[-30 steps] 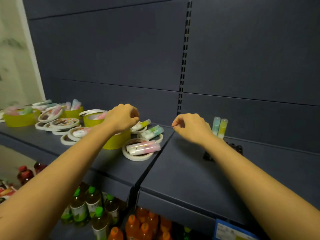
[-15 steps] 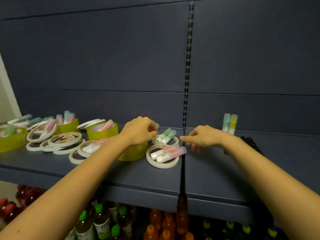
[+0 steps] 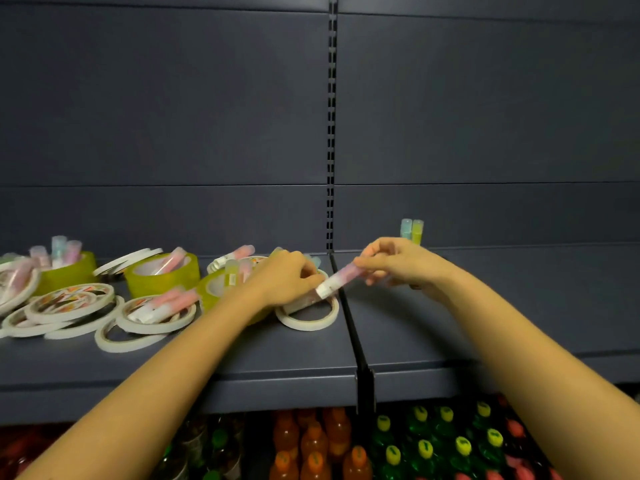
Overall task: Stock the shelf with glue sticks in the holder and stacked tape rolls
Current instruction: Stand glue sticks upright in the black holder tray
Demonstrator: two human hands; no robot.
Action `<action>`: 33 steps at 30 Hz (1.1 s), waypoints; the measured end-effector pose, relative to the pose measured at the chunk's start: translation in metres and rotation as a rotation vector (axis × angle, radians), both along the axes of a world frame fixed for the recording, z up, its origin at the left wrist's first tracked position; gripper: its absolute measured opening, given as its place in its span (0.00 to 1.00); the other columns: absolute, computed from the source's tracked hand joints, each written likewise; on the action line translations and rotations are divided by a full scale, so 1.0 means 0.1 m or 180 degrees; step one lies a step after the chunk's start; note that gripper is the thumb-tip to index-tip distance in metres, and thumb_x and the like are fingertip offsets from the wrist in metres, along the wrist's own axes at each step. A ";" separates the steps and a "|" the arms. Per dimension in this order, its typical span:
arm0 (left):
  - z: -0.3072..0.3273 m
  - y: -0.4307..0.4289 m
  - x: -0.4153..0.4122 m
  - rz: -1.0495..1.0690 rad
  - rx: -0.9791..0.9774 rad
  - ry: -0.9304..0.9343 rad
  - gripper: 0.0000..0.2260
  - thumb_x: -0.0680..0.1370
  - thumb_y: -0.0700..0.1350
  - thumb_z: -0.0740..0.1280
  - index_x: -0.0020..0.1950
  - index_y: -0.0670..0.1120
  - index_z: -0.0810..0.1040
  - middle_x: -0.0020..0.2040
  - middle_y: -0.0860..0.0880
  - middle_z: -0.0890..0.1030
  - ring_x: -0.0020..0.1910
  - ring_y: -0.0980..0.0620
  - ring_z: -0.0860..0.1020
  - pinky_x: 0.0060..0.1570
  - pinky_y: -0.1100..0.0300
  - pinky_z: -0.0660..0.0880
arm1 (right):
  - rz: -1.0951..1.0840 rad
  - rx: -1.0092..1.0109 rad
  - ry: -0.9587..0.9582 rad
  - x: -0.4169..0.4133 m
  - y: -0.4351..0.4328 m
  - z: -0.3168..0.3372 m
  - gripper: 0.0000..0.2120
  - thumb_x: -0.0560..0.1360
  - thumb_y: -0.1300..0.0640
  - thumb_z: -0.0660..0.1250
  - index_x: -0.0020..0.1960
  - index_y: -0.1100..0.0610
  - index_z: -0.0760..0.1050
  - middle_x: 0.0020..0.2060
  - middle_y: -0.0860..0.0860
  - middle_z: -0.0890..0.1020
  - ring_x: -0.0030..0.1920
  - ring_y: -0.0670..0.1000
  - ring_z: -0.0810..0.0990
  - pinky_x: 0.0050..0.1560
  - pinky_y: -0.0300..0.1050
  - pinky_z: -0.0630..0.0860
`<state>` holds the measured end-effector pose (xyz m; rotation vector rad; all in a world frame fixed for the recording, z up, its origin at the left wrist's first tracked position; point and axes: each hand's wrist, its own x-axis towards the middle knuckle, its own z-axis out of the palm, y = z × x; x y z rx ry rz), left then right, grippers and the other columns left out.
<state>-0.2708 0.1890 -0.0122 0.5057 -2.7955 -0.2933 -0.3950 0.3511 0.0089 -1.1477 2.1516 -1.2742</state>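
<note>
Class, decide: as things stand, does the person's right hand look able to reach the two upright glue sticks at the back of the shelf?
Probably yes. The upright glue sticks stand close behind the right hand with nothing between them, though that hand is occupied, pinching a pink glue stick.

On the dark shelf (image 3: pixel 242 355), left section, lie white tape rolls (image 3: pixel 306 325) and yellow tape rolls (image 3: pixel 156 289).

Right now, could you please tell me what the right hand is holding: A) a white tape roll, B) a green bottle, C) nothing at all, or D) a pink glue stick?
D, since the right hand pinches one end of a pink glue stick.
</note>
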 end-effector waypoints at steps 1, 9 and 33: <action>0.00 0.02 -0.02 -0.0030 -0.0050 -0.0035 0.15 0.78 0.56 0.61 0.53 0.49 0.83 0.47 0.47 0.83 0.47 0.47 0.79 0.46 0.57 0.69 | -0.0136 -0.0122 0.0071 -0.03 0.05 0.03 0.05 0.76 0.55 0.68 0.48 0.56 0.74 0.36 0.48 0.82 0.33 0.43 0.78 0.32 0.34 0.67; -0.02 0.02 -0.17 -0.0269 -0.0324 -0.0201 0.12 0.72 0.60 0.68 0.42 0.52 0.80 0.42 0.54 0.81 0.43 0.53 0.77 0.55 0.50 0.71 | -0.0894 -0.0614 0.0241 -0.29 0.40 0.08 0.06 0.73 0.56 0.70 0.41 0.51 0.73 0.41 0.51 0.82 0.31 0.42 0.78 0.33 0.32 0.68; 0.34 0.73 -1.67 -0.0415 0.0564 0.1536 0.08 0.69 0.47 0.74 0.36 0.54 0.76 0.36 0.58 0.79 0.37 0.56 0.77 0.47 0.51 0.78 | -0.1380 -0.0060 0.1474 -1.56 1.02 0.05 0.06 0.73 0.52 0.68 0.50 0.47 0.74 0.43 0.47 0.80 0.50 0.52 0.79 0.48 0.46 0.74</action>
